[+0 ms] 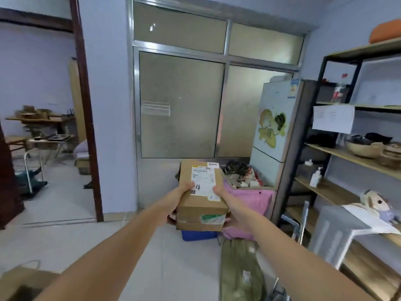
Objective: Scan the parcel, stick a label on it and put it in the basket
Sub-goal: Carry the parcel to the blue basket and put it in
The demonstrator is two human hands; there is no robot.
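I hold a brown cardboard parcel (201, 203) out in front of me with both arms stretched. A white shipping label (204, 181) with a handwritten number lies on its top face, and green-printed tape runs across its near face. My left hand (180, 203) grips the parcel's left side, thumb on top. My right hand (227, 209) grips the right side, thumb on the label's edge. A blue basket (198, 234) shows just under the parcel, mostly hidden by it.
A pink container (251, 198) full of mixed items stands right of the parcel, beside a pale fridge (277, 131). Wooden shelves (347, 155) line the right wall. An olive bag (238, 268) lies on the floor. A paper bag (19, 279) sits bottom left. A doorway opens at left.
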